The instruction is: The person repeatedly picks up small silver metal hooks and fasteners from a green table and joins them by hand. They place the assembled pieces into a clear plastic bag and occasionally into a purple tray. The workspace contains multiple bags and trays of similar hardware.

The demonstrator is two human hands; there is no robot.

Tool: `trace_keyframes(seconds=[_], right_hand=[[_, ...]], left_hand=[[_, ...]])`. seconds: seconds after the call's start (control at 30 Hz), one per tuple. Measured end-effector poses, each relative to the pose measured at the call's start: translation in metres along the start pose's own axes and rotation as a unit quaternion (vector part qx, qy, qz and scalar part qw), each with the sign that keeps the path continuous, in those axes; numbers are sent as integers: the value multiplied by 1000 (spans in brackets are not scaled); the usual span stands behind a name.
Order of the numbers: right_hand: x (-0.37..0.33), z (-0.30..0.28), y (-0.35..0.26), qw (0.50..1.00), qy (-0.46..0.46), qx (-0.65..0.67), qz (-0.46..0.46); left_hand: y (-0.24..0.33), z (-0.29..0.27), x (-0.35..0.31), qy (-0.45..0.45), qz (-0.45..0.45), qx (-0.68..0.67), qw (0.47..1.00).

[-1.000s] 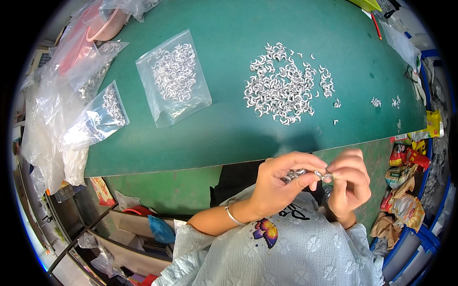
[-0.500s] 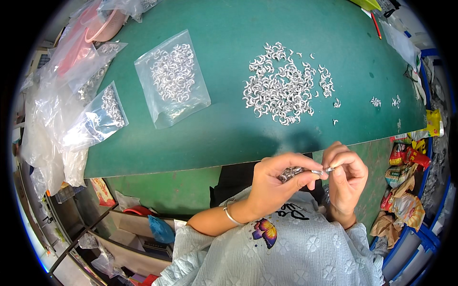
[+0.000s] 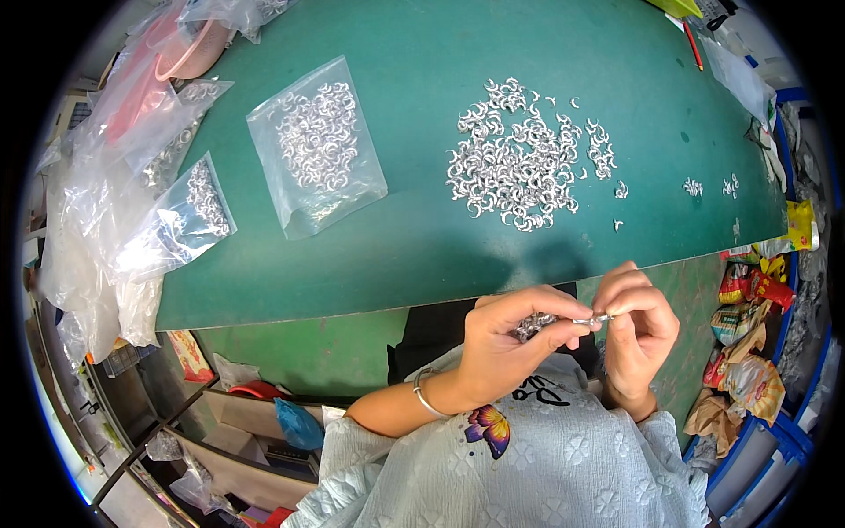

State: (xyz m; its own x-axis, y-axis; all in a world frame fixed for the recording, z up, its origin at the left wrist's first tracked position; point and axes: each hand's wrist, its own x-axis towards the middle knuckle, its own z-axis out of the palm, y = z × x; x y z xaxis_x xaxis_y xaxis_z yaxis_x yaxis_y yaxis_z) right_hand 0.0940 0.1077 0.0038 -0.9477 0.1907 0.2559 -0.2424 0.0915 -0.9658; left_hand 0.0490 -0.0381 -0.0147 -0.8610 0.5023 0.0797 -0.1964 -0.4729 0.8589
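Observation:
My left hand (image 3: 503, 345) is curled around several small curved silver metal pieces (image 3: 533, 326) in its palm. Thumb and index finger of that hand pinch one more silver piece (image 3: 588, 323). My right hand (image 3: 638, 330) meets it just past the table's front edge, its thumb and index fingertips pinching a small silver piece (image 3: 604, 319). The two pinched pieces touch or nearly touch; which, I cannot tell. Beyond the hands, a pile of crescent-shaped silver pieces (image 3: 515, 167) lies on the green table (image 3: 414, 246).
A clear bag of silver pieces (image 3: 319, 141) lies left of the pile, with a smaller bag (image 3: 207, 201) farther left. Small clusters (image 3: 693, 187) sit to the right. A pink basket (image 3: 195, 53) and plastic bags (image 3: 84, 211) crowd the left end. A red pencil (image 3: 694, 46) lies far right.
My right fingertips have shifted slightly, and the piece in them has come closer to the one in my left hand. The things on the table have not moved.

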Motion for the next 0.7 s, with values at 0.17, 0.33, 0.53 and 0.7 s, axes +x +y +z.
trace_keyframes(seconds=[0.17,0.33,0.53,0.7], right_hand=[[-1,2,-1,992,3,96,81],[-2,4,2,965,6,210,157],[-4,7,7,969,53,177,162],[9,9,14,974,-28,-222,-44]], left_hand=[[2,1,-1,22,-58,-10,998],[0,-1,0,34,-122,-47,991],[-9,-6,3,19,-166,-173,971],[-13,-11,5,66,-231,-302,922]])
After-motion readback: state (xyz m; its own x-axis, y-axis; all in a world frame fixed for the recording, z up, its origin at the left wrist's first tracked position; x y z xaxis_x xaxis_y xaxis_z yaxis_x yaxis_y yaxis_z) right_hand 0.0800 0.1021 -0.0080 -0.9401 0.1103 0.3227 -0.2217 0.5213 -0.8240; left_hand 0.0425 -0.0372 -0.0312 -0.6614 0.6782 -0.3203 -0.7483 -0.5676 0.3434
